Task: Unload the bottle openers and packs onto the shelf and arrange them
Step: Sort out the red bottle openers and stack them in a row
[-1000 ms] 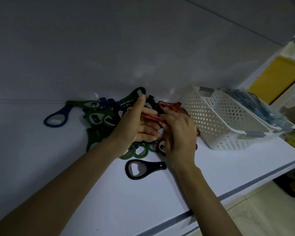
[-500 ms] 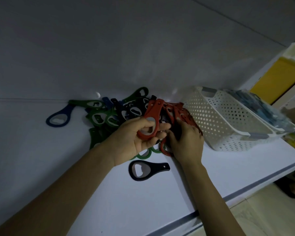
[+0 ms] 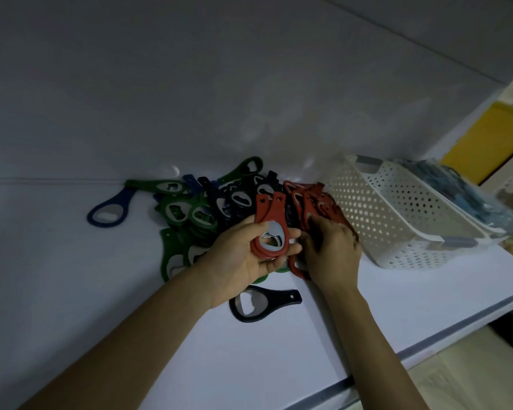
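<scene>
1. The left hand (image 3: 240, 261) lies palm up and grips a small stack of red openers (image 3: 271, 226) between thumb and curled fingers. They are flat plastic teardrops, each with a shiny metal insert in the wide end. Their narrow handles point away from the wrist.
2. Just right of that stack, the right hand (image 3: 332, 253) is palm down with its fingers bent into a loose red heap (image 3: 311, 199). Its fingertips are hidden among the openers, so I cannot tell whether it holds any. A red loop pokes out beneath its palm.
3. Left of the held stack lie overlapping matt green openers (image 3: 175, 208). Beyond the stack are dark openers (image 3: 237, 199), black or navy; the light is too dim to say which.
4. Far left of the grip, a single blue opener (image 3: 110, 208) lies apart by the back wall.
5. Under the left wrist a black opener (image 3: 261, 303) lies flat on the shelf (image 3: 101, 306), metal side up, its handle towards the right forearm.
6. Right of the right hand, near the red heap, is a white plastic basket (image 3: 397, 220) perforated with round holes.
7. Beyond it lie packs (image 3: 471, 196) in clear crinkly wrap. They look bluish and blurred, and whether they sit inside a basket is unclear.
8. The shelf is smooth and white with a grey front edge. Both forearms are cut off at the bottom.
</scene>
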### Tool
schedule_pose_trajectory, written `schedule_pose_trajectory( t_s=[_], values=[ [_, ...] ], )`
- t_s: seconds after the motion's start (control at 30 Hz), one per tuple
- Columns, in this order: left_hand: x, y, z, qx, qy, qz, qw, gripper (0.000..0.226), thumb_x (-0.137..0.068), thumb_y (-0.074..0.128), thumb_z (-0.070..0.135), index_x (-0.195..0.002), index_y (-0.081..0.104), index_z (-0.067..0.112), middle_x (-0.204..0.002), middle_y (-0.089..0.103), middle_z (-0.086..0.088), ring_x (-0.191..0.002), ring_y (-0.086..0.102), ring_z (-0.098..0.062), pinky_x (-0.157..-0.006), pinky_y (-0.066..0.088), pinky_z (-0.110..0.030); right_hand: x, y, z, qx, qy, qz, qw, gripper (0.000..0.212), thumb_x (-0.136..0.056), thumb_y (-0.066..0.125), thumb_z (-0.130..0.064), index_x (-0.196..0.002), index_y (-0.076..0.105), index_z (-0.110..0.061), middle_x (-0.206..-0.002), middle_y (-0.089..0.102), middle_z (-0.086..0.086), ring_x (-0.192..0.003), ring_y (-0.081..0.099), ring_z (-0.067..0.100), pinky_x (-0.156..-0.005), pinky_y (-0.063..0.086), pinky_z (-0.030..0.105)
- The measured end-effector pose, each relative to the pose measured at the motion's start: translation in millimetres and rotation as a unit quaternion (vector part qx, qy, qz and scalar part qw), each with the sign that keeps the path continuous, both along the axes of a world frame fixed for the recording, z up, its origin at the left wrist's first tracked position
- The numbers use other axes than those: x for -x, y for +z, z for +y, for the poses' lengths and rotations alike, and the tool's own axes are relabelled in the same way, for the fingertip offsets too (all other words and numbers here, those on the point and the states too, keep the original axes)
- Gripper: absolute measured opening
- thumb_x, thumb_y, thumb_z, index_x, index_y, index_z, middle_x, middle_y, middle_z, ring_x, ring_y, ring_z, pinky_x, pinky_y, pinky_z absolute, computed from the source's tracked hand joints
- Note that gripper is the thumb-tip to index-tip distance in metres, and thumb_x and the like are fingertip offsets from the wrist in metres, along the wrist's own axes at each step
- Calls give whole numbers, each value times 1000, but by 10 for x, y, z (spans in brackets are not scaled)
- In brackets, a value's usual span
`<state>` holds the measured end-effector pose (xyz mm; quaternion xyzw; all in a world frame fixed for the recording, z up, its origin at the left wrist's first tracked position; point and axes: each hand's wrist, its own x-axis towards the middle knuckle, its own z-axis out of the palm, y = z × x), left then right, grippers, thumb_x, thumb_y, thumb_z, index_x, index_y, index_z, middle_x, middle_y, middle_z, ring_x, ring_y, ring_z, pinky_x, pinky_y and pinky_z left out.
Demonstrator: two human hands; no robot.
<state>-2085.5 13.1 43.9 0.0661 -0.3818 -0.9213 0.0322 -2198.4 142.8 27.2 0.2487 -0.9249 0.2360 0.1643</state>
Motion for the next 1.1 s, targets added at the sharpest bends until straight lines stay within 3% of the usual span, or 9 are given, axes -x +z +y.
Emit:
schedule_pose_trajectory(
  t_s=[0.07,0.2,0.33,0.43,0.57,0.73,0.83,0.93,1.1],
  values=[
    [-12,6,2,-4,0,2,1000,27,-99,37,14,-118,55,14,-104,71,-10,-92,70,-23,-65,55,-23,-14,-6,4,22,4,14,1000,31,-90,59,-18,-120,65,-21,-109,69,4,-112,53,29,-98,27,37],
    [-3,23,32,-6,12,-14,1000,29,-100,36,15,-125,51,12,-106,70,-11,-95,69,-23,-73,54,-25,-82,55,4,122,39,77,989,19,-91,53,-10,-98,71,-9,-80,70,12,-78,64,33,-77,48,42],
    [22,38,67,10,20,-45,999,38,-101,36,29,-129,49,9,-112,66,-10,-96,67,-18,-78,52,-26,-251,111,8,230,92,103,963,27,-94,50,-18,-113,69,-14,-95,71,-1,-87,65,17,-83,49,45],
    [23,31,65,3,11,-27,1000,43,-100,34,39,-128,53,13,-123,63,-10,-112,60,-21,-93,49,-37,-365,89,-15,117,206,153,959,29,-91,53,-32,-108,72,-18,-108,70,-7,-105,61,12,-94,38,42],
    [27,2,23,-2,30,14,999,30,-100,40,23,-126,52,13,-112,65,-10,-99,65,-21,-76,57,-36,-381,76,-69,145,306,51,940,38,-92,48,-33,-115,69,-12,-122,65,1,-115,58,17,-95,43,47],
    [78,17,55,100,79,8,992,30,-99,38,11,-128,46,16,-96,65,-11,-82,63,-23,-58,51,-25,-262,151,-20,269,189,-29,944,32,-95,50,-33,-121,62,-20,-115,66,-9,-106,61,5,-86,50,28],
    [112,29,34,119,100,0,988,32,-99,37,9,-130,43,16,-91,65,-9,-77,64,-21,-62,51,-26,31,213,-55,100,105,-32,989,33,-92,55,-34,-119,61,-17,-111,68,-1,-102,63,19,-83,51,36],
    [123,30,-10,101,107,5,989,32,-99,37,8,-130,42,12,-93,64,-12,-78,65,-23,-66,52,-28,138,169,-130,-68,24,-14,997,35,-90,56,-39,-115,61,-16,-107,67,7,-103,59,30,-89,45,42],
    [106,35,-36,39,109,0,993,31,-100,37,12,-129,45,5,-97,64,-17,-75,67,-23,-56,53,-24,99,74,-135,11,24,61,998,23,-94,51,-21,-107,68,-13,-91,71,10,-86,63,31,-84,47,45]
  ],
)
